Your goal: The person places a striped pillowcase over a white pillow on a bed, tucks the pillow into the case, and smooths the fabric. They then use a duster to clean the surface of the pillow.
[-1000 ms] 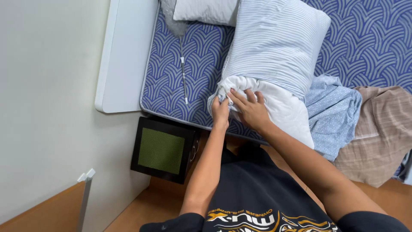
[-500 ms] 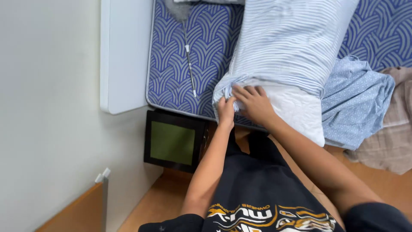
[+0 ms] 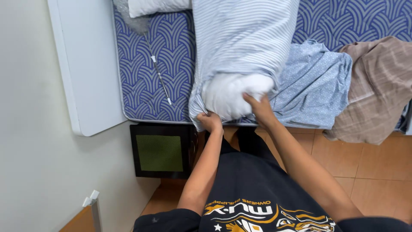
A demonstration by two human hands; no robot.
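My left hand (image 3: 210, 121) grips the striped pillowcase (image 3: 242, 43) edge; my right hand (image 3: 259, 107) clutches the white pillow (image 3: 229, 94) (half inside it) at the bed (image 3: 167, 56) edge.

The left hand (image 3: 210, 121) clutches the open edge of a blue-and-white striped pillowcase (image 3: 242, 43), while the right hand (image 3: 259, 109) presses into the white pillow (image 3: 234, 94) bulging from that opening. Both lie on a bed (image 3: 171, 51) with a blue wave-patterned sheet. Just beside the pillow sits a crumpled light-blue cloth (image 3: 313, 86), then a beige checked one (image 3: 377, 86). A dark nightstand (image 3: 161, 150) stands on the floor below.
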